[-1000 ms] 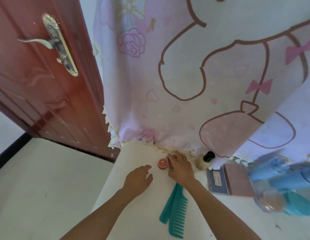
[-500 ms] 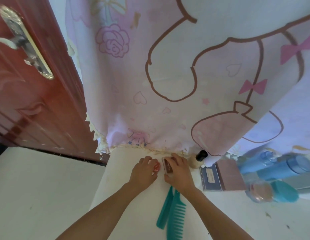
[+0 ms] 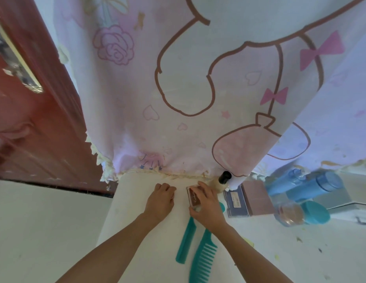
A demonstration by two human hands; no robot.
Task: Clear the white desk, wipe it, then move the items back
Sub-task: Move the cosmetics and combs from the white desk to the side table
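The right hand [image 3: 206, 207] grips a small clear case [image 3: 193, 198] near the back edge of the white table [image 3: 167, 242], likely to carry it off; the left hand [image 3: 160, 199] curls beside it, around what I can't tell. Two teal combs [image 3: 202, 258] lie nearer, not yet cleared

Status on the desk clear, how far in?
Early, by the look. Done: nothing evident. In hand: right hand grips a small brown case; left hand is curled on the white desk, contents hidden. Left: teal combs, black-capped bottle, boxes, blue bottles and teal-lidded jar all sit on it.
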